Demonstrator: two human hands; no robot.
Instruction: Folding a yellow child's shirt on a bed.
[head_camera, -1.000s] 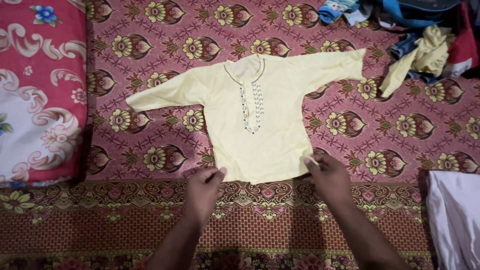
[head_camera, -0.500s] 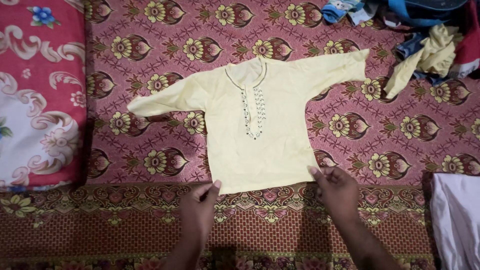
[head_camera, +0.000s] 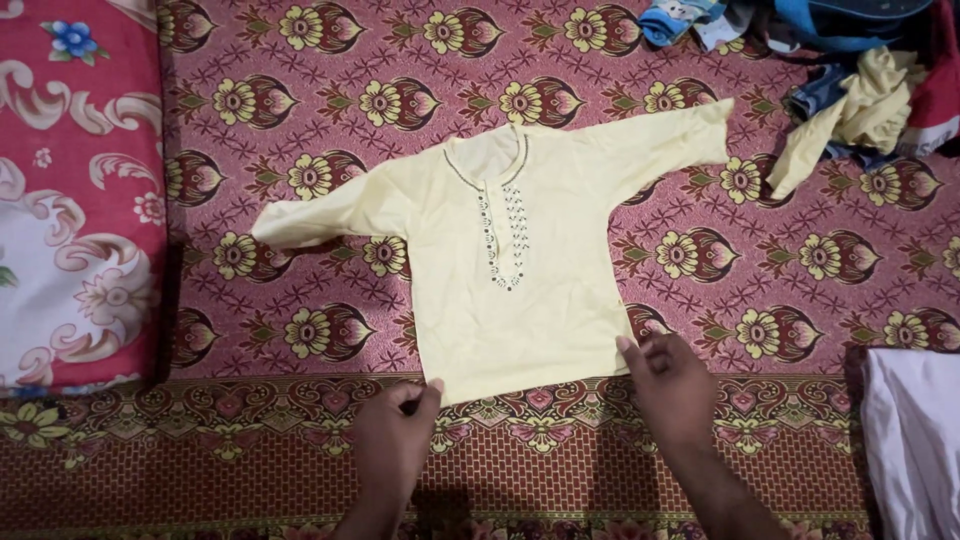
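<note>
A small pale yellow long-sleeved shirt (head_camera: 520, 270) with a dark embroidered neckline lies flat, front up, on a maroon patterned sheet (head_camera: 800, 260). Its sleeves spread out to left and right. My left hand (head_camera: 395, 440) pinches the lower left corner of the hem. My right hand (head_camera: 672, 385) pinches the lower right corner of the hem. Both forearms reach in from the bottom edge.
A red and white floral cushion (head_camera: 75, 190) lies along the left. A heap of clothes (head_camera: 850, 70), with a yellow piece and blue pieces, sits at the top right. A white cloth (head_camera: 915, 440) lies at the lower right.
Both hands have drawn the shirt's hem toward me, pulling the body of the shirt longer and flatter. The left sleeve has shifted slightly.
</note>
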